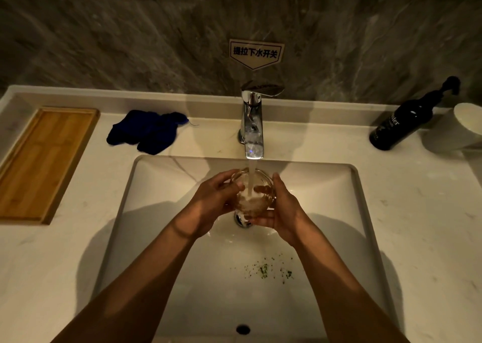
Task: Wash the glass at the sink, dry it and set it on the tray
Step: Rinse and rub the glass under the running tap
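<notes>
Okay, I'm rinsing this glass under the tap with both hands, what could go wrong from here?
1. The clear drinking glass is wet under the running stream from the chrome faucet; it could slip from the grip of your left hand and right hand into the white sink basin.
2. Green specks lie in the basin; splashes might carry some back onto the glass.
3. Reaching for the dark blue cloth leaves one wet hand holding it.

Glass (257,190): clear tumbler, I see it upright over the sink (161,238) basin, mouth up beneath the tap's running stream, frothy water inside. Sink: white rectangular basin, green specks on its floor. Tray (39,160): wooden, rectangular, flat on the surface at far left.
</notes>
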